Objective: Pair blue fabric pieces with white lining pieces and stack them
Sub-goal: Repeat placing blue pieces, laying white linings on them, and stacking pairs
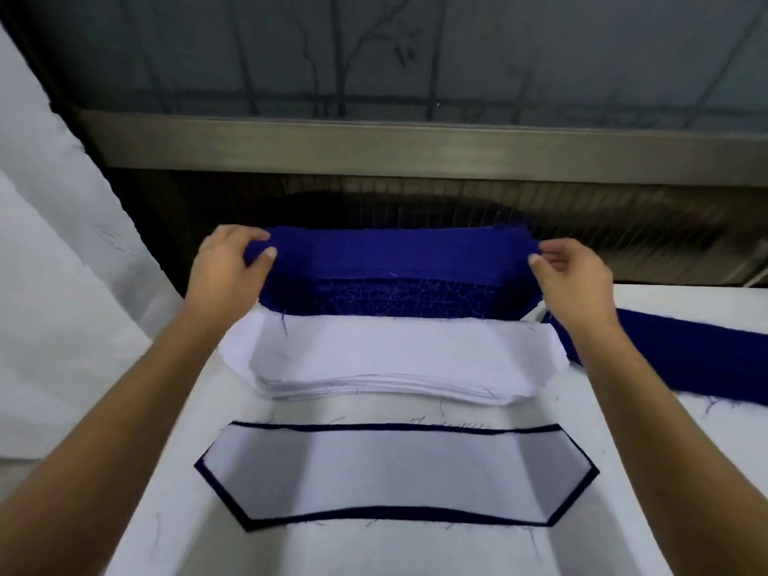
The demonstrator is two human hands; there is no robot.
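Blue piece (399, 251) at 12 o'clock, likely light and floppy, is pinched at both ends by left hand (230, 264) and right hand (571, 270).

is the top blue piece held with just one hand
No, the left hand pinches one end of the top blue piece and the right hand pinches the other.

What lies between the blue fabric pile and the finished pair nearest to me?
The stack of white lining pieces, then a bare strip of table; head view.
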